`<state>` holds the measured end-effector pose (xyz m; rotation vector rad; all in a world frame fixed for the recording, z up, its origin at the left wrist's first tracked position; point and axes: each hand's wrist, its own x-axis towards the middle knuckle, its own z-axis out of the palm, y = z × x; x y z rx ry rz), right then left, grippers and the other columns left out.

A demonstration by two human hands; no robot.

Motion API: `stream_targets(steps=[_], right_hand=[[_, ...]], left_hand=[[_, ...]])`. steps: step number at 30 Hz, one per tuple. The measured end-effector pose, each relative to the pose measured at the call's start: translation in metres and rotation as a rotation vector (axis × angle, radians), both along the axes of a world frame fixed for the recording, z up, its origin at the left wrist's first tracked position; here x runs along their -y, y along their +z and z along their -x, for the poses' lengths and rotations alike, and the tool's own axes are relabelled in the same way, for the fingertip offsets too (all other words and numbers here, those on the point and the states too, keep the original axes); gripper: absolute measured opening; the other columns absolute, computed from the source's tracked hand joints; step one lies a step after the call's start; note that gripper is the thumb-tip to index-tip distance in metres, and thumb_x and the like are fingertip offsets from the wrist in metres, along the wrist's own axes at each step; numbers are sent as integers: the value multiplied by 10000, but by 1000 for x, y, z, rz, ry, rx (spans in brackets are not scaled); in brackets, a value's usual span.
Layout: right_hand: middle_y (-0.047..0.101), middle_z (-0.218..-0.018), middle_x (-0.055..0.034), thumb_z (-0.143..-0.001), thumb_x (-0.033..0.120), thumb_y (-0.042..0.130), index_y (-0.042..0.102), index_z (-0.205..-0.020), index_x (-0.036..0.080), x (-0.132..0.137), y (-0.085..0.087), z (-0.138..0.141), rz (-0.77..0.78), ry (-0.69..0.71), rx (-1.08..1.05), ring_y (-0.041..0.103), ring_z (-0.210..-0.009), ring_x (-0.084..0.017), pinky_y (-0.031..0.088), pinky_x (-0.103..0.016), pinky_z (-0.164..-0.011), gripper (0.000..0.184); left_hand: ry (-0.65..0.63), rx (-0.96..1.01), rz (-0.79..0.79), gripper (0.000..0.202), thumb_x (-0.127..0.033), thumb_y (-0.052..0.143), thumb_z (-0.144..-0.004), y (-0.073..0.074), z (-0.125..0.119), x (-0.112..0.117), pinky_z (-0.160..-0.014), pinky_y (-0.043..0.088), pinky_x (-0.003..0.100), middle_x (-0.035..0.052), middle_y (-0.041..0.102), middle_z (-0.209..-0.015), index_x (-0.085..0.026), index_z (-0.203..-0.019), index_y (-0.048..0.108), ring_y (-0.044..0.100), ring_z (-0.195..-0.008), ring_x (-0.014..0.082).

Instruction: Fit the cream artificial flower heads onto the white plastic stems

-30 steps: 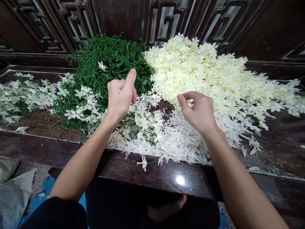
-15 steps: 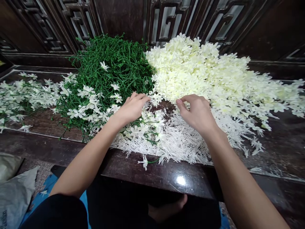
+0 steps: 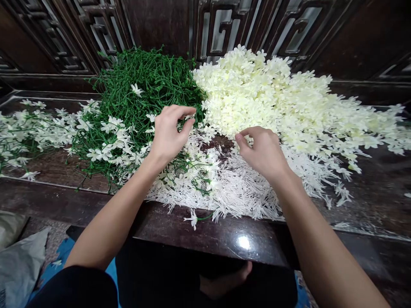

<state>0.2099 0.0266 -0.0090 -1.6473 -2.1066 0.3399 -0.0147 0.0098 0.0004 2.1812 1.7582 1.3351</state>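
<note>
My left hand hovers at the front of a heap of green plastic stems, thumb and forefinger curled close together. Something small and pale shows between those fingertips, too small to name. At the near edge of a pile of cream-white artificial petals, my right hand holds its thumb and forefinger in a pinch; whatever is in it is hidden. Between and below the hands lie white thread-like stamens and assembled white flowers on green stems.
More stemmed white flowers spread along the left of the dark wooden bench. One flower hangs at its front edge. Carved wooden panels stand behind. Pale sacks lie on the floor at lower left.
My left hand has risen from the flowers and moved slightly left, its fingers now curled in front of the green stems. My right hand has hardly moved.
</note>
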Motion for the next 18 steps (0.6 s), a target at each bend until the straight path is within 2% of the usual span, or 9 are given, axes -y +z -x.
stream_targets(steps=[2, 7, 9, 13, 16, 18], right_hand=[[708, -1115, -213, -937, 250, 512, 743, -1014, 70, 0, -2, -1, -35, 4, 22, 639, -1100, -394, 509, -574, -926, 302], [618, -1320, -219, -920, 266, 520, 756, -1083, 98, -4, -14, -7, -39, -10, 111, 551, -1237, -464, 457, -654, -972, 332], [661, -1239, -215, -928, 229, 489, 766, -1029, 90, -6, -18, -9, -44, 30, 127, 594, -1188, -448, 487, -633, -945, 326], [729, -936, -183, -921, 146, 459, 762, -833, 98, -8, -18, -8, -66, 131, 84, 698, -986, -358, 546, -531, -889, 319], [742, -1017, -170, -884, 154, 559, 770, -906, 121, -6, -12, -5, -26, 68, -41, 701, -1009, -344, 562, -525, -890, 215], [746, -1077, -151, -849, 150, 615, 769, -992, 136, -4, -8, -3, -47, 11, -143, 711, -999, -322, 575, -523, -886, 211]], left_hand=[[-11, 187, -59, 84, -231, 689, -837, 3, -2, 1, -871, 529, 348, 31, 743, -940, -196, -914, 696, 650, -899, 173], [-99, 564, -19, 209, -299, 789, -768, 3, -2, -1, -788, 559, 287, 20, 662, -855, -195, -812, 613, 656, -834, 139], [-141, 688, 27, 223, -314, 788, -774, 4, -2, -1, -799, 578, 302, 18, 643, -849, -188, -820, 610, 669, -823, 136], [-270, 899, 202, 252, -412, 707, -855, 14, -4, 3, -859, 613, 357, 37, 666, -854, -171, -887, 639, 709, -892, 168], [-344, 986, 311, 345, -500, 626, -905, 22, -6, 7, -870, 626, 383, 68, 688, -883, -157, -893, 663, 721, -939, 200], [-362, 972, 363, 319, -473, 644, -901, 24, -7, 9, -856, 630, 374, 71, 697, -895, -157, -906, 683, 726, -936, 201]])
